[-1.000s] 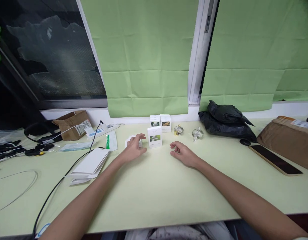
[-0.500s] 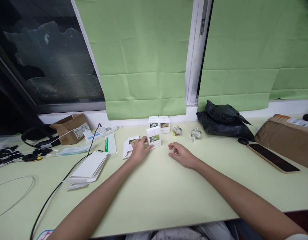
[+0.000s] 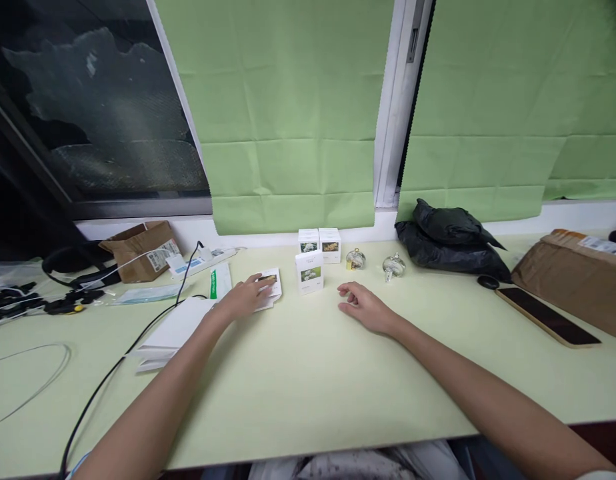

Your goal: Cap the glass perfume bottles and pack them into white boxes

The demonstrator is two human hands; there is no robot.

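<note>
A flattened white carton (image 3: 269, 288) is pressed to the bench (image 3: 308, 387) under the fingers of the left hand (image 3: 245, 298), which lies spread and flat on it, seemingly so the thin card can be slid or pinned. The carton lies near the far edge, just beside an upright white box (image 3: 309, 272). The right hand (image 3: 364, 308) rests on the bench, loosely curled and holding nothing, near that box. Two more boxes (image 3: 319, 244) are stood against the far edge.

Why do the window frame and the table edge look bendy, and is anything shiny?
Head view: the wide lens bows the window frame and the table edge; the light is soft and even; the dark window pane shows dim reflections; the phone screen has only a faint sheen.
</note>
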